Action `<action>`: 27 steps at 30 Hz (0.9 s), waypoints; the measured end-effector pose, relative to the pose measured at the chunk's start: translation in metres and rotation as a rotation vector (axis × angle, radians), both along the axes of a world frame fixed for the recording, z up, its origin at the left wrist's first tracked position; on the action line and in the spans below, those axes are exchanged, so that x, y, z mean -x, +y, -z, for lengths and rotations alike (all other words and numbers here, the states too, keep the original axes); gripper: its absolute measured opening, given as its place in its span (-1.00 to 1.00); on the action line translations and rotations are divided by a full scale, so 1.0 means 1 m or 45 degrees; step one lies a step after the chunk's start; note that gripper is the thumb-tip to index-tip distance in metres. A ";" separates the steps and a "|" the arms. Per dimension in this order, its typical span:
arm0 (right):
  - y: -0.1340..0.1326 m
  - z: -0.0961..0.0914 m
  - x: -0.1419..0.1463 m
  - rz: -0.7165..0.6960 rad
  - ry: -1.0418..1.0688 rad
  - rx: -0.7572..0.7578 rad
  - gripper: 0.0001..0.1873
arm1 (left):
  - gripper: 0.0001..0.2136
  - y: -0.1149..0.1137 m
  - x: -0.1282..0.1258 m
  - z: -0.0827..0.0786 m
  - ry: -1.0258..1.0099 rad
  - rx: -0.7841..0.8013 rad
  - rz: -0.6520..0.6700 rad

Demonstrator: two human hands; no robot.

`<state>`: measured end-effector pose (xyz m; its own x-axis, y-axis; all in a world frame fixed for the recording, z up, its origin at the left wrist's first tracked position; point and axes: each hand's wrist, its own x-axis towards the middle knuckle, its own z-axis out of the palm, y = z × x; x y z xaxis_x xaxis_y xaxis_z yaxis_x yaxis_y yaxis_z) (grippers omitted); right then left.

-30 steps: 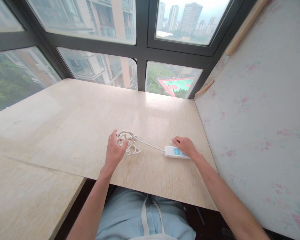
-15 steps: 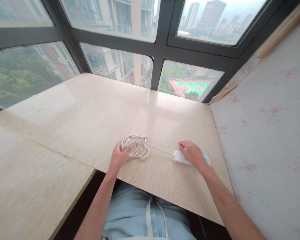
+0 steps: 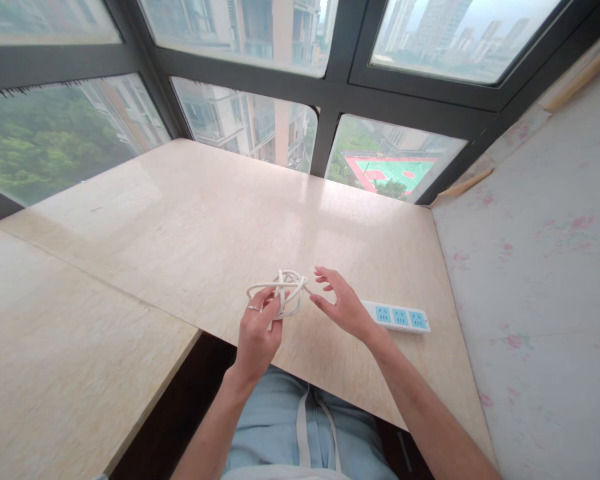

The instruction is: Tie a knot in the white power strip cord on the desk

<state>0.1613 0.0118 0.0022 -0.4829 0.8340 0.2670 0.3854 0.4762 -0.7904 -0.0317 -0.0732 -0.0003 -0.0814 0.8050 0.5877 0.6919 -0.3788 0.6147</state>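
A white power cord [image 3: 291,277] is bundled in loose loops, and my left hand [image 3: 260,327] grips the bundle between thumb and fingers. Just right of the loops is my right hand [image 3: 337,300], its fingers spread and slightly curled, with nothing visibly held. The cord passes close to its fingertips; whether they touch it I cannot tell. Behind the right wrist lies a white power strip [image 3: 400,318] with blue sockets, flat on the counter. Its left end and the cord's joint to it are hidden by my right hand.
The beige stone counter [image 3: 205,220] has a seam at left and a front edge close to my body. Dark-framed windows [image 3: 325,133] rise along the back. A flowered papered wall [image 3: 540,287] bounds the right side.
My right hand has left the power strip and moved left toward the cord, uncovering the sockets. My left hand has shifted right and now pinches the coiled loops, which have bunched and turned.
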 end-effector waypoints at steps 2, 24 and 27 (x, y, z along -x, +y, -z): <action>0.001 0.002 0.001 -0.005 0.037 0.065 -0.46 | -0.55 -0.002 0.001 0.007 0.145 -0.030 0.089; 0.000 0.033 -0.058 0.080 -0.764 -0.232 -0.79 | -0.57 -0.063 0.015 0.046 0.266 0.339 0.296; 0.006 0.037 -0.064 0.176 -0.710 -0.237 -0.80 | -0.62 -0.064 0.016 0.045 0.111 0.349 0.305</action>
<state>0.2258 0.0180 -0.0347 -0.4826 0.8624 0.1525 0.7858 0.5033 -0.3595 -0.0476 -0.1375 -0.0458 0.1693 0.9236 0.3439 0.6579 -0.3657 0.6584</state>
